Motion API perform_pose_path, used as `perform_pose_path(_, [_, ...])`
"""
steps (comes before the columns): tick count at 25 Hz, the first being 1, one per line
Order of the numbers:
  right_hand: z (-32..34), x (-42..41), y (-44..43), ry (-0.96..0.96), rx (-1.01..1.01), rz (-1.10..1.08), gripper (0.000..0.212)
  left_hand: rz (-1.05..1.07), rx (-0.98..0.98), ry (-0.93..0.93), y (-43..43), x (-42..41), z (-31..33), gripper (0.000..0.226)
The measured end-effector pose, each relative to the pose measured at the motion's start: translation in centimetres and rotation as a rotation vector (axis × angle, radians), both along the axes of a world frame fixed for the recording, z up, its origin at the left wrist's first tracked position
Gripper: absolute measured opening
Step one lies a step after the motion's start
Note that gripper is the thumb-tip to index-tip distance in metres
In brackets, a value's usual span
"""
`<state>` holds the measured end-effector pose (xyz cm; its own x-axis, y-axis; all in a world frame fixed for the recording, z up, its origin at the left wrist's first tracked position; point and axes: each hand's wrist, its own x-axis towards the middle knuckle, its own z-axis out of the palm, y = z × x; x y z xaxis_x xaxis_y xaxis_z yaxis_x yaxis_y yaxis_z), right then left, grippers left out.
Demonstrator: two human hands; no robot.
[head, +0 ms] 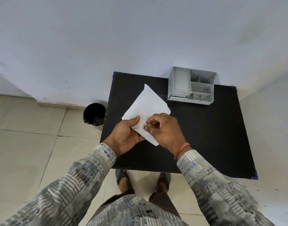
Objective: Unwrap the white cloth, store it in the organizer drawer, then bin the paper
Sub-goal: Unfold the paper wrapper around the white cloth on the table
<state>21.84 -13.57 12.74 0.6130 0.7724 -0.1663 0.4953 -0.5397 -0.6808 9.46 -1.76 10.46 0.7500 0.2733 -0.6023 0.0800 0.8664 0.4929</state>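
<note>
While cupped underneath, left hand (125, 136) gripping white paper bundle (145, 110); right hand (164, 129) fingertips pinching its fold.

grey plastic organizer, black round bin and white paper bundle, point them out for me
grey plastic organizer (179, 82): head view, on the floor of its long left compartment
black round bin (94, 114): head view, on its dark liner inside
white paper bundle (148, 103): head view, on its upper flat face

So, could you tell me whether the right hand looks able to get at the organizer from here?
Probably yes: bare black table lies between the right hand and the organizer, though it must first release the white bundle.
</note>
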Motion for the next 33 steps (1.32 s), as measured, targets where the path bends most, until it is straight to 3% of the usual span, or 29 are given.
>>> perform_pose_path(3, [0.7, 0.2, -0.8, -0.054, 0.022, 0.072, 0.008, 0.017, 0.004, 0.007, -0.7, 0.7, 0.8, 0.040])
perform_pose_path(6, [1.9, 0.6, -2.9, -0.002, 0.172, 0.106, 0.009, 0.064, 0.001, 0.049, -1.3, 1.5, 1.5, 0.038])
perform_pose_path(10, [2.9, 1.3, -3.8, 0.007, 0.004, 0.156, 0.055, 0.036, 0.087, 0.100, -3.0, 2.8, 3.2, 0.041])
perform_pose_path(11, [2.5, 1.8, -3.4, -0.023, -0.025, 0.163, 0.055, 0.001, 0.127, 0.079, -3.5, 2.7, 3.6, 0.045])
perform_pose_path(13, [2.2, 3.5, -3.3, 0.017, 0.059, 0.058, 0.032, -0.036, 0.242, 0.084, -4.0, 2.5, 4.2, 0.061])
perform_pose_path(15, [1.9, 5.7, -4.4, 0.419, 0.217, -0.176, 0.020, 0.039, 0.388, 0.218, -3.7, 1.9, 3.7, 0.064])
perform_pose_path(17, [2.0, 7.3, -6.3, 1.052, 0.381, -0.328, 0.027, 0.064, 0.541, 0.387, -3.0, 1.3, 3.0, 0.048])
perform_pose_path(19, [1.0, 8.3, -8.0, 1.378, 0.404, -0.359, 0.038, -0.048, 0.613, 0.441, -2.7, 1.3, 3.3, 0.026])
perform_pose_path(21, [-1.0, 9.0, -9.0, 1.458, 0.361, -0.372, 0.045, -0.120, 0.761, 0.487, -2.7, 1.9, 4.5, 0.009])
perform_pose_path(23, [-3.1, 9.2, -10.0, 1.520, 0.337, -0.407, 0.048, -0.129, 0.863, 0.473, -2.8, 2.8, 6.2, 0.007])
perform_pose_path(27, [-5.3, 8.4, -10.7, 1.730, 0.356, -0.457, 0.048, -0.226, 0.820, 0.412, -2.4, 4.1, 9.0, 0.018])
perform_pose_path(30, [-6.5, 7.8, -10.3, 1.767, 0.347, -0.437, 0.040, -0.328, 0.945, 0.474, -2.5, 4.2, 9.8, 0.014])
perform_pose_path(33, [-7.5, 7.4, -9.7, 1.776, 0.325, -0.432, 0.046, -0.243, 0.901, 0.425, -2.9, 3.7, 9.7, 0.008])
